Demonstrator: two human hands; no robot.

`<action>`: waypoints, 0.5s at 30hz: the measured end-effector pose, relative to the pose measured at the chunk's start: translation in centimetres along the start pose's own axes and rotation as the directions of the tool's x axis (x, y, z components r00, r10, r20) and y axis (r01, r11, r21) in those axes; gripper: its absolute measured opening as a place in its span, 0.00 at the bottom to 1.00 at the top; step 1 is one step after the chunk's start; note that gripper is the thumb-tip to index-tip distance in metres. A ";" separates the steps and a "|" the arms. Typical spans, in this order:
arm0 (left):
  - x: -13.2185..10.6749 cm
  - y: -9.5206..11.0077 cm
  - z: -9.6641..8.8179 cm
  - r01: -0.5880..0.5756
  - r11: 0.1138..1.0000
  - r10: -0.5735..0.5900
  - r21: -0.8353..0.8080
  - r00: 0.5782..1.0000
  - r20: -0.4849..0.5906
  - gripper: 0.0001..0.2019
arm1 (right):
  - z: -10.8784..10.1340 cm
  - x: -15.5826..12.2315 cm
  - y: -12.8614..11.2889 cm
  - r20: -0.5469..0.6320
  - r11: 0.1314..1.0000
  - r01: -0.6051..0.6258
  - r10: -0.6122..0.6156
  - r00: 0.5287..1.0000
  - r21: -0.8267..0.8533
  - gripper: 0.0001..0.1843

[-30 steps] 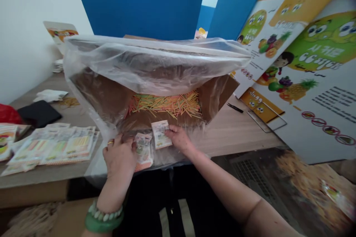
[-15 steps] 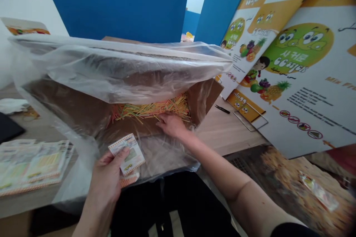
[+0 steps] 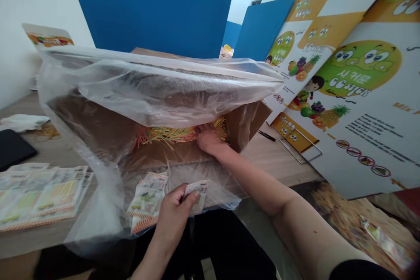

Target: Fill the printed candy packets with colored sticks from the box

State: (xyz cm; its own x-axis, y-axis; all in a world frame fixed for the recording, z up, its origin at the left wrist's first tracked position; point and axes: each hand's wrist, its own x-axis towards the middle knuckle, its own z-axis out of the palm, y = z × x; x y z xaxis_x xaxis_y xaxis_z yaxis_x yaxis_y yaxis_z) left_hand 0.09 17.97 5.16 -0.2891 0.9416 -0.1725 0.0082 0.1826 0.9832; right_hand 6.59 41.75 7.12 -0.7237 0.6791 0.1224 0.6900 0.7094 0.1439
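My left hand (image 3: 175,205) is closed on a small printed packet (image 3: 198,197) with an orange striped edge, thumb on its front. Beside it, more packets (image 3: 147,197) lie overlapping on the clear plastic liner (image 3: 101,201) at the near edge of the box. My right hand (image 3: 208,138) reaches into the cardboard box (image 3: 95,118), onto a heap of thin coloured sticks (image 3: 170,135) in yellow, green, orange and pink. Its fingers stretch forward over the sticks, apart from each other; the fingertips are partly hidden among them.
Filled packets (image 3: 42,192) lie in rows on the table at left, near a black phone-like object (image 3: 15,148) and a white cloth (image 3: 24,121). Large printed cartons (image 3: 361,96) stand at right. Black tweezers (image 3: 266,135) lie beside the box.
My left hand has moved right with a packet, away from the packets on the liner. My right hand has shifted slightly deeper over the sticks. The view has tilted a little.
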 end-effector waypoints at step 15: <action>-0.2 -0.4 0.6 0.037 0.997 -0.035 -0.061 0.999 0.041 0.17 | 1.2 1.7 0.9 -0.081 0.973 -0.027 0.047 0.996 0.229 0.27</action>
State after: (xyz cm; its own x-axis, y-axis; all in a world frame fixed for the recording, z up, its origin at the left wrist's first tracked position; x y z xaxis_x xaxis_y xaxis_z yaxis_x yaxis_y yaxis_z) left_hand 0.76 17.90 4.75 -0.2501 0.9454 -0.2090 -0.0607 0.2001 0.9779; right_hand 5.98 43.81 6.32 -0.6893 0.6938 0.2084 0.6932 0.7153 -0.0884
